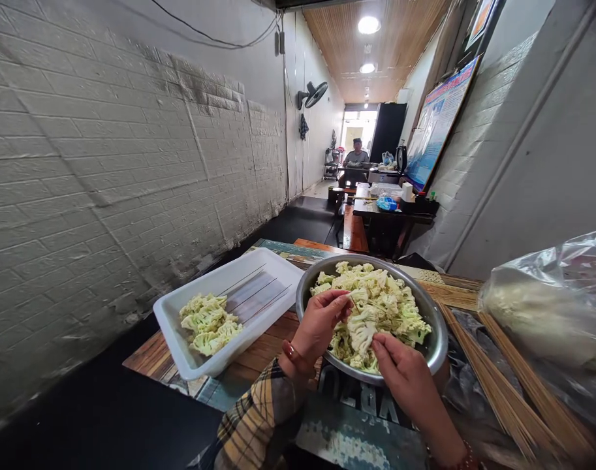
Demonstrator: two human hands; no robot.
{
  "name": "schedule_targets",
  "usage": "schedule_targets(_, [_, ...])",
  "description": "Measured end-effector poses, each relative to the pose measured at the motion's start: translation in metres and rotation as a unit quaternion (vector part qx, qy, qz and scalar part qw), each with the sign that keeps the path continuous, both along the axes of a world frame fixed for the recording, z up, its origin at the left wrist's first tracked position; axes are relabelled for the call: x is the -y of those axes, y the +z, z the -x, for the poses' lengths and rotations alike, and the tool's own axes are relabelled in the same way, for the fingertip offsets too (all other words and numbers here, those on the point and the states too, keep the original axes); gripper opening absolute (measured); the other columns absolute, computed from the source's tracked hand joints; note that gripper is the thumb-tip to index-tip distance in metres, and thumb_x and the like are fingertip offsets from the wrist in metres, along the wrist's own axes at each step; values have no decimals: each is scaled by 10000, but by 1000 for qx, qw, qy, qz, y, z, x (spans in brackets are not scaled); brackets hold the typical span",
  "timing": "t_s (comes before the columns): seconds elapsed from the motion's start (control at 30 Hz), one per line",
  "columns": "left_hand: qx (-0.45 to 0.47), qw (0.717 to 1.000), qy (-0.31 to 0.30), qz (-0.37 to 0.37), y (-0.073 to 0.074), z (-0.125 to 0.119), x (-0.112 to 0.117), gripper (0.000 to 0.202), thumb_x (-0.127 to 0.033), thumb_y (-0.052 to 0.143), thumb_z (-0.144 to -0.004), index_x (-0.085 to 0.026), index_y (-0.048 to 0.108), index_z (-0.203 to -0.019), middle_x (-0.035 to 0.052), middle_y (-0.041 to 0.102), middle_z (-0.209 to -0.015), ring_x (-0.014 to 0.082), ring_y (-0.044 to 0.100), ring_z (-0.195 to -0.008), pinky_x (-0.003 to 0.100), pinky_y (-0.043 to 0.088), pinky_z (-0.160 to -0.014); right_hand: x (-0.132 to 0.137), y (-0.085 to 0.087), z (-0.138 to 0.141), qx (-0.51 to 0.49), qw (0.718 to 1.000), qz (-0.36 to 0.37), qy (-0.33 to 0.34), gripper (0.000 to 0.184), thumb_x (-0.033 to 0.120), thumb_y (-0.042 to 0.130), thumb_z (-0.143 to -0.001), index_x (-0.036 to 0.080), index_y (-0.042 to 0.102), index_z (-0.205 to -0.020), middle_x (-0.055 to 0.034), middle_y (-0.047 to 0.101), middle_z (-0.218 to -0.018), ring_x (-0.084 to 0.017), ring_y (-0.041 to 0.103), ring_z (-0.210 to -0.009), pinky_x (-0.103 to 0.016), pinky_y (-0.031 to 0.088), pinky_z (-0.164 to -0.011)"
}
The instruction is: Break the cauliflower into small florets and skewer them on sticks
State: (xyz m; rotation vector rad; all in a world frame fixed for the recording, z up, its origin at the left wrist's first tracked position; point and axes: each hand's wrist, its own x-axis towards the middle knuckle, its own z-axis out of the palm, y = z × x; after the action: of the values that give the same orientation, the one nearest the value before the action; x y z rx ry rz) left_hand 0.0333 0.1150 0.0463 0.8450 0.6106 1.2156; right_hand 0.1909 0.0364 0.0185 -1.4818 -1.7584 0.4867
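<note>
Over a metal bowl (439,349) piled with cauliflower florets (393,307), both of my hands are closed in a pinch. My right hand (405,372) grips the edge of a pale cauliflower floret (363,331) between thumb and fingers. At that floret's upper left, my left hand (323,320) has its thumb and fingertips pressed together; a thin light piece shows at the tips, too small to name. Left of the bowl, a white plastic tray (180,362) holds a cluster of cauliflower (210,324) at its near end, with several thin skewers (251,294) reaching toward the far side.
Bundles of bamboo skewers (498,385) lie right of the bowl, beside a clear plastic bag (552,294) with pale contents. The patterned wooden table (151,356) stands near a brick-patterned wall (106,170). Farther back are another table (369,207) and a seated person (357,156).
</note>
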Motion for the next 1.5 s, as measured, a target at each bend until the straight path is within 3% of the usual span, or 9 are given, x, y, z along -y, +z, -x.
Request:
schedule_targets(0.27, [33, 999, 11, 11, 0, 1, -1, 248, -273, 772, -637, -106, 700, -807, 41, 653, -707, 78, 548, -614, 205, 396, -600, 0, -1, 0, 3, 1000, 4, 0, 400, 456, 373, -929, 189, 669, -957, -90, 725, -900, -218, 667, -782, -299, 464, -699])
schedule_targets(0.73, [-17, 999, 41, -27, 0, 0, 0, 206, -259, 765, -620, -124, 713, -766, 35, 632, -680, 87, 526, -609, 221, 385, -582, 1, 2, 2, 7, 1000, 2, 0, 370, 434, 371, -929, 198, 653, -888, -50, 693, -766, -222, 666, -770, -300, 467, -713])
schedule_targets(1.1, [-20, 1000, 6, -21, 0, 1, 0, 261, -354, 716, -698, -119, 684, -809, 39, 622, -706, 84, 508, -610, 211, 357, -564, 2, 0, 1, 32, 999, -21, -6, 386, 438, 354, -932, 195, 649, -885, -73, 717, -799, -229, 681, -782, -306, 492, -725])
schedule_targets(1.3, [-27, 1000, 7, -4, -1, 1, -1, 288, -347, 754, -648, -134, 641, -806, 15, 610, -661, 64, 481, -538, 191, 309, -510, 2, -2, 1, 39, 999, -36, -6, 366, 420, 362, -931, 195, 650, -913, -73, 726, -850, -220, 680, -765, -294, 491, -695])
schedule_targets(1.5, [-57, 998, 1, -29, -2, 1, -2, 272, -362, 737, -668, -116, 622, -681, 23, 599, -637, 53, 436, -515, 195, 285, -492, 2, 0, 1, 46, 999, -17, -2, 381, 431, 344, -940, 201, 643, -885, -45, 696, -743, -213, 669, -720, -285, 481, -659])
